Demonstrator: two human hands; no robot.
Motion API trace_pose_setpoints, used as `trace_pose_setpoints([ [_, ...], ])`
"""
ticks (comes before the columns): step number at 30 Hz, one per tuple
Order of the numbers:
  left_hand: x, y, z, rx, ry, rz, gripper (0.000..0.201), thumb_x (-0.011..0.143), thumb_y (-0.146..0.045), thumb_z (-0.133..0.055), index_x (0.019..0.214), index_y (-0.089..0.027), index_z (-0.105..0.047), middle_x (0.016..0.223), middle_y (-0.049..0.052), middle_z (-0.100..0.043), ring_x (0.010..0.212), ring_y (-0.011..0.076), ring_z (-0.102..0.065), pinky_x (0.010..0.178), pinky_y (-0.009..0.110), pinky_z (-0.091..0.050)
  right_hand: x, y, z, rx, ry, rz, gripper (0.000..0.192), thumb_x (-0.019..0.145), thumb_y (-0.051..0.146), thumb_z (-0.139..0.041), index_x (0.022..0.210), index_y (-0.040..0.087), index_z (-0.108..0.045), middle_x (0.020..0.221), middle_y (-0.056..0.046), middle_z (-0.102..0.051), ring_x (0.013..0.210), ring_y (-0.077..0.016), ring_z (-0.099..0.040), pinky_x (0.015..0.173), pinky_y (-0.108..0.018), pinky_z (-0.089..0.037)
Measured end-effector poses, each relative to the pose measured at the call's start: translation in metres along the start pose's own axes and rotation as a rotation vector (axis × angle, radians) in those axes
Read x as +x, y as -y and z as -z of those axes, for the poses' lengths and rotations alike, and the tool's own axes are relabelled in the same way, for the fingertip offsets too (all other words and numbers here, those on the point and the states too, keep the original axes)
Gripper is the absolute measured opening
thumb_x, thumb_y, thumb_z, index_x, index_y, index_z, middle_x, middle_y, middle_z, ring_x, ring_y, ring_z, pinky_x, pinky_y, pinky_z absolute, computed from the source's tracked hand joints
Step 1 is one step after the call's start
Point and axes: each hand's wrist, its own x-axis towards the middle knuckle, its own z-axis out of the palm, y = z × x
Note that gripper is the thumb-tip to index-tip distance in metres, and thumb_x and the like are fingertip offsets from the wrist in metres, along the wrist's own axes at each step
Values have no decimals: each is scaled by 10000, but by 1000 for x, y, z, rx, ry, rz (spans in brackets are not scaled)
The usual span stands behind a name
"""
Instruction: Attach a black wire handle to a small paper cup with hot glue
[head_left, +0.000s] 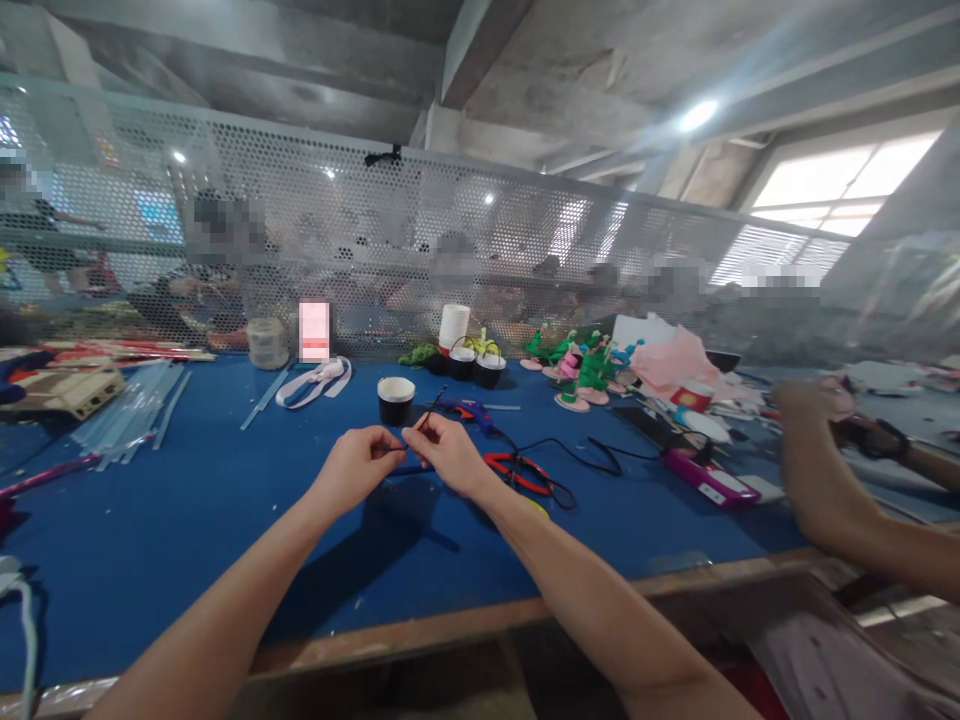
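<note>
Two bare hands work close together above a blue tabletop (225, 510), left hand (364, 463) and right hand (448, 455) pinching a thin dark strand (433, 404) that slants up from their fingertips. One black-and-white cup (396, 404) stands just beyond; red-handled pliers (541, 489) lie beside the right wrist. Room to move spreads leftward to translucent strips (131, 415) and down to the wooden front edge (450, 626). Behind, a perforated screen (300, 220) spans the concrete-ceilinged room; a co-worker's arm (817, 490) reaches in at right.

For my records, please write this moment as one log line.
right hand: pinching dark strand; left hand: close beside; cup: upright on blue table
</note>
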Motion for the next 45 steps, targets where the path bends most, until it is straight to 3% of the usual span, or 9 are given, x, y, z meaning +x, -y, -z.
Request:
trace_pose_setpoints([
  [4,-3,-3,1,173,-70,-46,159,650,-298,-499,636,-155,-568,466,-42,-435,439,87,-352,433,200,-236,-1,1,-1,-51,-24,20,224,694,381,-500,661,162,-464,524,50,-443,409,-63,-391,412,-201,-328],
  [10,-6,-8,-1,269,-90,-62,133,658,-259,-485,632,-158,-567,458,-42,-412,450,95,-356,450,205,-240,-1,0,-2,-152,-65,67,244,702,397,-492,615,171,-460,484,48,-433,445,-81,-393,433,-207,-316],
  [18,-5,-5,-3,202,-69,-57,153,658,-280,-465,621,-156,-546,479,-33,-455,437,92,-359,442,209,-248,-2,0,-2,-166,-71,67,247,707,390,-491,592,174,-460,465,48,-420,450,-85,-387,435,-209,-312],
  [26,0,2,-2,-20,10,-20,210,630,-351,-501,562,-152,-497,447,-54,-396,423,74,-314,410,193,-212,-2,2,-1,-30,14,64,223,668,382,-533,645,170,-464,609,13,-548,510,-89,-453,478,-214,-366],
  [32,1,4,-1,22,-6,-39,167,627,-314,-508,604,-150,-527,455,-51,-416,429,77,-331,415,192,-224,-2,2,-2,-100,-49,58,235,684,385,-508,594,181,-433,464,53,-428,439,-81,-373,430,-210,-307],
  [45,-1,-1,-4,152,-67,-68,152,649,-287,-480,622,-157,-553,446,-54,-402,426,80,-336,422,200,-230,-2,1,-3,-149,-109,60,308,668,431,-516,526,179,-408,446,60,-371,445,-73,-334,432,-205,-275],
])
